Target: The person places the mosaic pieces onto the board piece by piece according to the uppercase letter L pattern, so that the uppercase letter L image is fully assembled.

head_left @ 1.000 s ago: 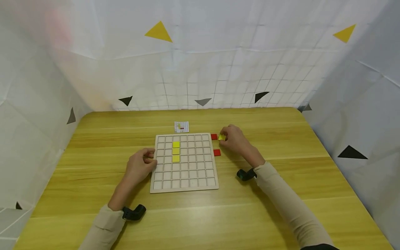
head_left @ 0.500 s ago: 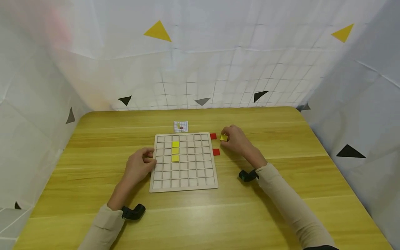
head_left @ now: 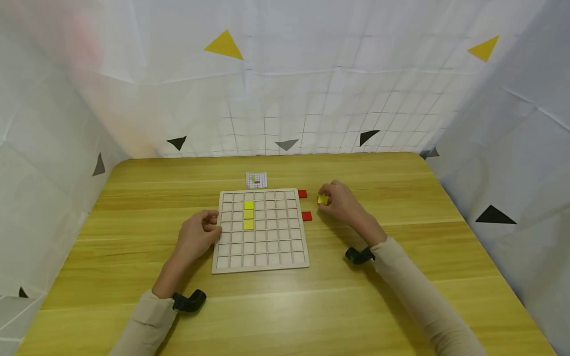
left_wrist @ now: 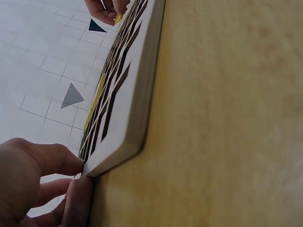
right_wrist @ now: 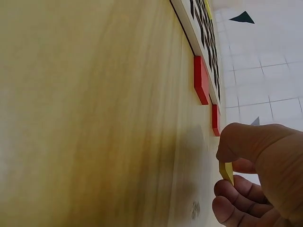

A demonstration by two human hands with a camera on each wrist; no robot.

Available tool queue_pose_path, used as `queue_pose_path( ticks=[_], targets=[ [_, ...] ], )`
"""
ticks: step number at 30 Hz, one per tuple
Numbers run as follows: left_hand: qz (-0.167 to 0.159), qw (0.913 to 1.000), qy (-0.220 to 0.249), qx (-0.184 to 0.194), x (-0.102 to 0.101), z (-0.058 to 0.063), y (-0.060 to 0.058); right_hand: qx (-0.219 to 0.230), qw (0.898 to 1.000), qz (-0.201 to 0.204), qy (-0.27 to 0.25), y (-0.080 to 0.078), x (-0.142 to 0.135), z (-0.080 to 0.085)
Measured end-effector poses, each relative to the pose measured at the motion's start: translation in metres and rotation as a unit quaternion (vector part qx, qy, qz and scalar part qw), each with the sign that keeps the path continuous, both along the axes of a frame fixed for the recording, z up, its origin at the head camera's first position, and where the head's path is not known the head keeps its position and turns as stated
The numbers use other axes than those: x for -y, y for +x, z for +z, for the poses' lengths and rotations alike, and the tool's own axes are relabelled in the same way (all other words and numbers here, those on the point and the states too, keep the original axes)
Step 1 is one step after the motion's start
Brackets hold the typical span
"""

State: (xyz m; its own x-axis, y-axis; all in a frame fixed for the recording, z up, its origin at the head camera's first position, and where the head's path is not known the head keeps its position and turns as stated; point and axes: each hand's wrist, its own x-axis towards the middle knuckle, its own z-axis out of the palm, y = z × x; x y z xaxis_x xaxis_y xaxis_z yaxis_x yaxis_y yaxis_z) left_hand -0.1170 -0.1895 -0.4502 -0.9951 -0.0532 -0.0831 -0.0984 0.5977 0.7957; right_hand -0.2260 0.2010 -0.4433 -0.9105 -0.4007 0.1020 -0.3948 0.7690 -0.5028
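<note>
A pale wooden grid board [head_left: 260, 249] lies on the table, with a column of three yellow tiles [head_left: 249, 214] set in its cells. At its left edge, my left hand [head_left: 196, 236] holds the board, thumb tip on the rim and curled fingers beside it; the left wrist view shows the board rim [left_wrist: 124, 130] close up. To the right of the board, my right hand [head_left: 340, 200] pinches a yellow square tile [right_wrist: 226, 172] between thumb and fingers. Two red tiles, a farther one [head_left: 303, 194] and a nearer one [head_left: 307, 216], lie along the board's right edge.
A small printed card [head_left: 256, 180] with a grid pattern in yellow and red lies just behind the board. White sheeting [head_left: 285, 99] with triangle markers rises behind and beside the wooden table [head_left: 285, 311]. Each wrist carries a black camera [head_left: 190, 301].
My right hand has drifted slightly right and nearer, taking the yellow tile farther from the red tiles. The tile's tilt between the fingers has changed. My left hand stays at the board's edge.
</note>
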Motion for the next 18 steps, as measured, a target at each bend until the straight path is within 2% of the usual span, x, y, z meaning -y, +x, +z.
queue_pose_path(
  ticks=[7,18],
  targets=[
    [-0.001,1.0000,-0.003,-0.007,-0.001,0.000,0.001,0.011,1.000,-0.008,-0.006,0.015,-0.002,0.004],
    [-0.003,1.0000,-0.002,-0.007,0.000,-0.001,0.001,0.003,1.000,0.010,-0.008,0.034,-0.005,0.011]
  ],
)
